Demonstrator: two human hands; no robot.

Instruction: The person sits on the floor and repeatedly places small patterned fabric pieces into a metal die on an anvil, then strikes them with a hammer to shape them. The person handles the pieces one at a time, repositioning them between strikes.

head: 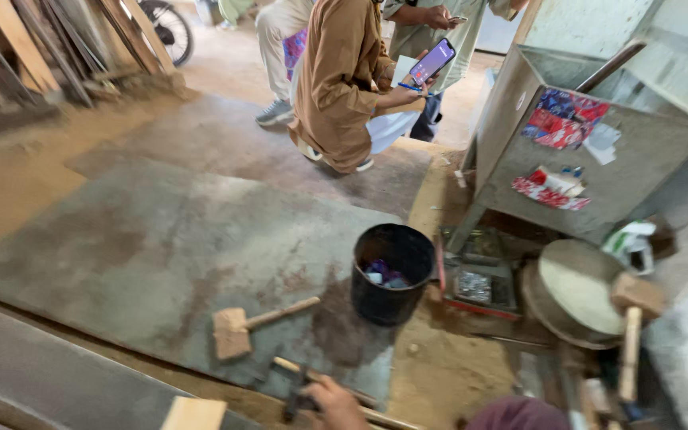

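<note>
Only one hand shows, at the bottom edge; I take it for my right hand [334, 403]. It is closed around a small dark tool [296, 400] that rests against a long wooden stick [284, 365] lying on the floor. A wooden mallet [232, 330] lies just beyond it on a large grey metal sheet [161, 239]. My left hand is out of the frame. A maroon cloth shape [519, 415] sits at the bottom right, perhaps my knee.
A black bucket [392, 275] with scraps stands in the middle. To its right are a red tray of metal bits [475, 288], a round wooden block [579, 291] and a second mallet [633, 322]. A grey metal hopper [599, 171] stands behind. Two people [344, 80] crouch at the back, one holding a phone.
</note>
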